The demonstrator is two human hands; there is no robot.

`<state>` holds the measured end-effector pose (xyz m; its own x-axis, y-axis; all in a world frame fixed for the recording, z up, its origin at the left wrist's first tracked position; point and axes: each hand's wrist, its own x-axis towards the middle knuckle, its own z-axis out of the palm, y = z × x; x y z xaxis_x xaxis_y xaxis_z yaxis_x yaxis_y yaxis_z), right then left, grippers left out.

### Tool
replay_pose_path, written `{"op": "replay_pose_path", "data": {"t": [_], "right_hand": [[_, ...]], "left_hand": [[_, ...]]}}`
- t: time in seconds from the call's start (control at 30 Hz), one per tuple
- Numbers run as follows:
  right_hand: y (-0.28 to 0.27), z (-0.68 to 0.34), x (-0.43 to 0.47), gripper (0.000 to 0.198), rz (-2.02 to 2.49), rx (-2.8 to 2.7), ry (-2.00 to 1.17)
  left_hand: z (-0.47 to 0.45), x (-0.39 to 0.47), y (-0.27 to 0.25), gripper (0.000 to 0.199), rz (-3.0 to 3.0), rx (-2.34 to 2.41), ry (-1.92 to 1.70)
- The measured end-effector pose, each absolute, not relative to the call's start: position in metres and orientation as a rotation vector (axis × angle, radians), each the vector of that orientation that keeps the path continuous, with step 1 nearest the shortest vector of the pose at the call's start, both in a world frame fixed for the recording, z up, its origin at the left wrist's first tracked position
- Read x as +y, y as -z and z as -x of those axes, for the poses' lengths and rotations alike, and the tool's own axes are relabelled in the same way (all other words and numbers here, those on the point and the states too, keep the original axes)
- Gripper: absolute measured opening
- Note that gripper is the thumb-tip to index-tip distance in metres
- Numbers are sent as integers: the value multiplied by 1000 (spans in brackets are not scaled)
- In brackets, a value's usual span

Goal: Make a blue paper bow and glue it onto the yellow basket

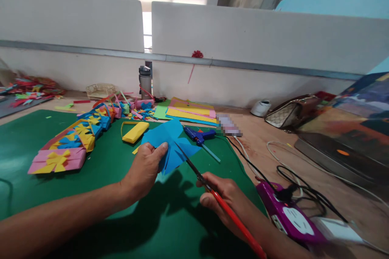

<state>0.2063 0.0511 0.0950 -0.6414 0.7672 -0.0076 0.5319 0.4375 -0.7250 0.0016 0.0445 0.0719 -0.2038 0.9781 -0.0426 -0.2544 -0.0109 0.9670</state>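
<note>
Above the green surface (pixel 106 162), the left hand (pixel 144 170) pinches blue paper (pixel 170 156) — the right hand (pixel 226 190) grips red-handled scissors (pixel 220 201), blades meeting the paper.

Left hand (pixel 144 170): fingers behind the blue paper (pixel 173 133) hidden. Right hand (pixel 223 192) covers part of the scissors (pixel 226 208); red handle end cut off at bottom of frame. Second blade under the paper or not — can't tell. Green mat (pixel 18 149) cut off left and bottom. Phone (pixel 229 125) by the mat's far right corner: pixelated, unreadable. Scraps (pixel 36 89) near the worktop (pixel 258 133)'s far left corner: jumbled, uncountable. Bottle (pixel 145 85), far edge: base hidden. Dark case (pixel 340 160), right side — runs out of frame. White block (pixel 338 228), near right: blurred, type unclear.
</note>
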Motion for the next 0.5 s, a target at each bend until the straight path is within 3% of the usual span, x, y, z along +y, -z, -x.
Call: {"op": "replay_pose_path", "data": {"t": [0.5], "right_hand": [[-95,-205,51,16,1160,-2348,-1070]], "left_hand": [[-2,45,-73,37,-913,1152,-1476]]}}
